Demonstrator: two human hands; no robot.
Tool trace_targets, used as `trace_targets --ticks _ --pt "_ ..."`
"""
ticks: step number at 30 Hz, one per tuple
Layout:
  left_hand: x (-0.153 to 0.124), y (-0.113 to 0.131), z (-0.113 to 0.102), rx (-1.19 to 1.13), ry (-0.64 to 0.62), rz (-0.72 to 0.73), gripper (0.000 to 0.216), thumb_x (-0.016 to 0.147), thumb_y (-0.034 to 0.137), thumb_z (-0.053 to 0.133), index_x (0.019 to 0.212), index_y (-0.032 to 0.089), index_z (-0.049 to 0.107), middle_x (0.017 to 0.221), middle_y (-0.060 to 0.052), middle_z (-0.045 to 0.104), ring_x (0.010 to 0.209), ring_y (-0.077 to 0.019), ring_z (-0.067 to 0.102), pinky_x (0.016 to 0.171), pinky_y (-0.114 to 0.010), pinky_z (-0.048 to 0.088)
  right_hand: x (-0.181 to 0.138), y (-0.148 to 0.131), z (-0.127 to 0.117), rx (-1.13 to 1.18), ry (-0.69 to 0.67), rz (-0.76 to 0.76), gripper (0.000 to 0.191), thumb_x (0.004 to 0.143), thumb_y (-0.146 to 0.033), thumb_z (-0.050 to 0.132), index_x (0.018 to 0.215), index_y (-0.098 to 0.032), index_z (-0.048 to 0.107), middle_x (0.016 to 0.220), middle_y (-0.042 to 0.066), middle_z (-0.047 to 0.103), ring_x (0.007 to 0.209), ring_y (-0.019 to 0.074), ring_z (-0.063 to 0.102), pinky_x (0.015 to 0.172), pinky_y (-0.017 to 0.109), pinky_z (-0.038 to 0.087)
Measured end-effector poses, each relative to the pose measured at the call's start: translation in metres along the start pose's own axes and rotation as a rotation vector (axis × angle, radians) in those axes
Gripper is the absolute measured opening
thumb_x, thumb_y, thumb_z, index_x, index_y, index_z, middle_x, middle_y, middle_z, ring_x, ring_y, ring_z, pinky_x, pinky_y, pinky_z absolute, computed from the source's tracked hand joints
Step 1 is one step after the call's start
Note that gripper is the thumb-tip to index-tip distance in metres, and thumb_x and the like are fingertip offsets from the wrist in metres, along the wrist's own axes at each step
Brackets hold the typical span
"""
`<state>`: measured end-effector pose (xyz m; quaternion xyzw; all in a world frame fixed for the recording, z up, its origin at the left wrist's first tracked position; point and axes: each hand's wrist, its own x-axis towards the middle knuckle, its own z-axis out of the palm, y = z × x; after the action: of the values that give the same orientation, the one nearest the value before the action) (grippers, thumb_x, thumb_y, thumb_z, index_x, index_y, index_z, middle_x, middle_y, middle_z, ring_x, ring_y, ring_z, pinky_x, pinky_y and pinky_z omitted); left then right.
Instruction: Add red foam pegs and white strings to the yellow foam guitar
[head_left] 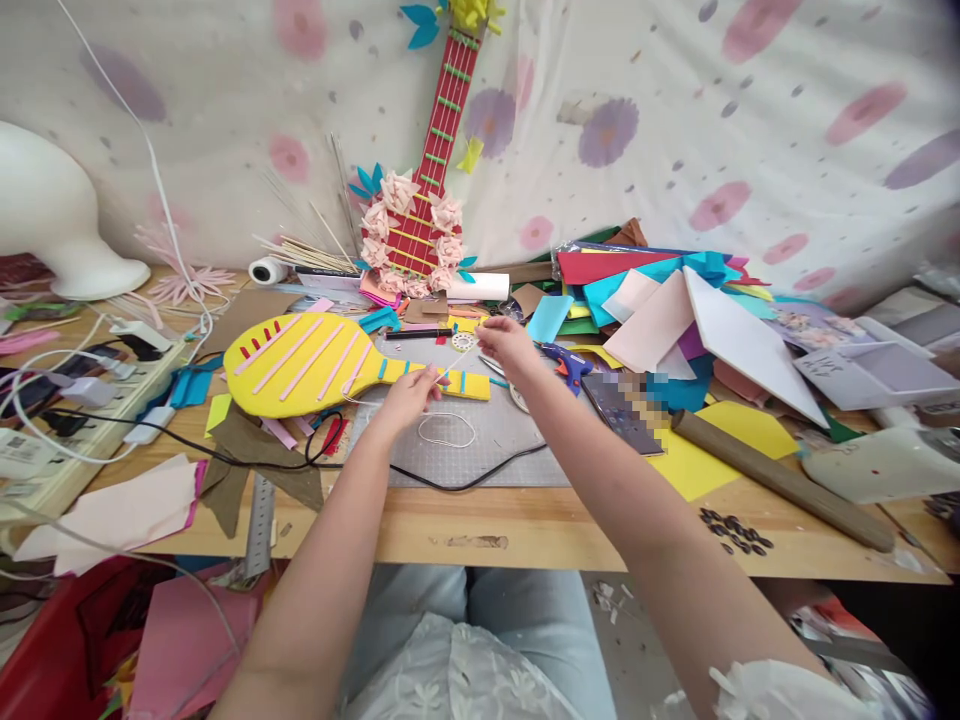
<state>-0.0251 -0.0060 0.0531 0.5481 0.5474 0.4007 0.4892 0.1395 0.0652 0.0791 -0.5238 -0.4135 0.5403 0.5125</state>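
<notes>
A yellow foam guitar shape (315, 362) with pink strips lies flat on the wooden table (525, 525), its neck pointing right. My left hand (409, 397) hovers over the neck's end, fingers pinched on a thin white string (447, 372). My right hand (508, 343) is raised a little further back and pinches the same string's other end. The string runs taut between both hands. A loose loop of white string (448, 429) rests on the grey cutting mat (480, 440) just below my left hand.
A finished red guitar model (420, 215) with paper flowers leans on the cloth backdrop. Piled coloured foam sheets (660, 310) fill the right side beside a blue glue gun (566, 363), a phone (622, 410) and a cardboard tube (780, 480). Power strip and cables (90, 390) crowd the left.
</notes>
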Motion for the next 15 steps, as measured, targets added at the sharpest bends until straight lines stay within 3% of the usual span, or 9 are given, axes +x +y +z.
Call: trace_targets --ticks 3,5,7,9,12,15 --pt "-0.006 0.006 -0.027 0.014 -0.008 0.005 0.031 0.074 0.044 0.057 0.072 0.014 0.061 0.051 0.004 0.039 0.043 -0.0062 0.031 0.044 -0.022 0.024 0.021 -0.014 -0.029 -0.036 0.137 -0.022 0.018 0.074 -0.011 0.057 0.077 -0.019 0.042 0.061 -0.007 0.05 0.051 0.0044 0.051 0.054 0.019 0.042" --pt "-0.01 0.014 -0.048 -0.052 -0.012 -0.015 0.028 0.069 0.041 0.063 0.074 0.014 0.061 0.049 0.006 0.031 0.042 -0.0047 0.025 0.042 -0.021 0.018 0.033 -0.02 -0.051 -0.18 0.231 -0.07 0.018 0.074 -0.012 0.057 0.079 -0.019 0.042 0.063 -0.005 0.051 0.052 0.0058 0.052 0.054 0.02 0.042" --pt "-0.013 0.027 -0.068 -0.182 -0.001 0.01 0.026 0.068 0.037 0.065 0.076 0.014 0.06 0.049 0.008 0.026 0.041 -0.0037 0.02 0.041 -0.019 0.013 0.041 -0.02 -0.071 -0.447 0.251 -0.133 0.014 0.076 -0.013 0.055 0.081 -0.018 0.043 0.064 -0.004 0.051 0.052 0.0064 0.051 0.056 0.022 0.043" --pt "-0.013 0.041 -0.084 -0.284 0.015 0.037 0.022 0.07 0.035 0.064 0.073 0.015 0.057 0.05 0.008 0.021 0.041 -0.0035 0.017 0.04 -0.018 0.011 0.045 -0.017 -0.088 -0.567 0.228 -0.147 0.012 0.074 -0.012 0.057 0.077 -0.017 0.047 0.062 -0.003 0.051 0.052 0.0073 0.05 0.057 0.025 0.043" --pt "-0.008 0.06 -0.094 -0.363 0.011 0.065 0.02 0.072 0.033 0.062 0.067 0.016 0.052 0.05 0.008 0.019 0.04 -0.0036 0.016 0.038 -0.017 0.011 0.046 -0.01 -0.1 -0.706 0.187 -0.14 0.017 0.062 -0.007 0.064 0.067 -0.017 0.051 0.059 -0.002 0.051 0.058 0.0122 0.053 0.064 0.03 0.043" --pt "0.002 0.067 -0.084 -0.325 -0.004 0.019 0.017 0.069 0.03 0.063 0.066 0.015 0.054 0.049 0.008 0.021 0.04 -0.0034 0.016 0.038 -0.018 0.009 0.041 -0.007 -0.094 -0.99 0.181 -0.219 0.024 0.052 -0.009 0.073 0.069 -0.017 0.058 0.073 0.004 0.058 0.08 0.0223 0.057 0.077 0.038 0.044"
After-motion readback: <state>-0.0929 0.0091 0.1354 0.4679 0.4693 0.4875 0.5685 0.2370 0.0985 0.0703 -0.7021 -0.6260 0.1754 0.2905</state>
